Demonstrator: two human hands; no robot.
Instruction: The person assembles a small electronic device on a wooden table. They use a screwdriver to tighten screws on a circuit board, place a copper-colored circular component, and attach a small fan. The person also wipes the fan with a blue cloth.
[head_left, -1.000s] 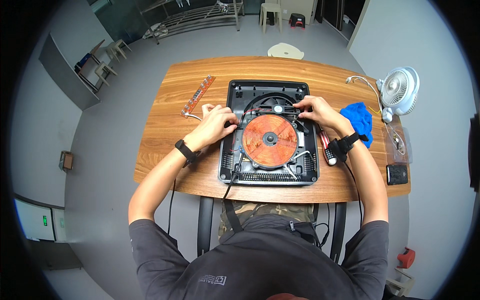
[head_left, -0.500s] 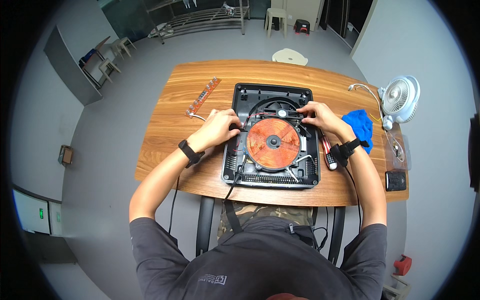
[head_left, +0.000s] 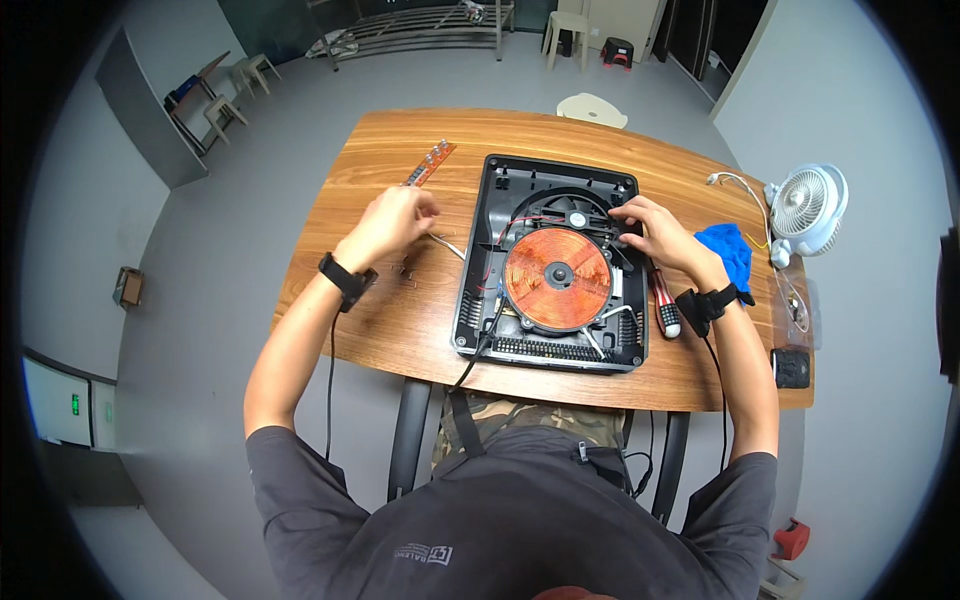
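An opened induction cooker (head_left: 485, 215) lies on the table, its black housing showing a round copper coil (head_left: 535, 290) and a fan (head_left: 560, 203). At its upper right edge, my right hand (head_left: 660, 232) rests beside the fan with thumb and forefinger apart; nothing shows between them. My left hand (head_left: 390, 222) is over the table left of the housing, fingers loosely bent and seemingly empty. It hides the near end of a narrow orange circuit board (head_left: 430, 163). A pale cable (head_left: 448, 245) runs from near that hand to the housing.
Small screws (head_left: 408, 272) lie left of the cooker. A red-handled screwdriver (head_left: 664, 305) lies along its right side. Farther right are a blue cloth (head_left: 728, 250), a small white fan (head_left: 803, 205), a clear tray (head_left: 802, 318) and a black box-shaped thing (head_left: 790, 368).
My left hand has moved left, away from the housing, to the circuit board's near end. My right hand stays at the fan's right side, with its fingers slightly shifted. The whole view has shifted slightly.
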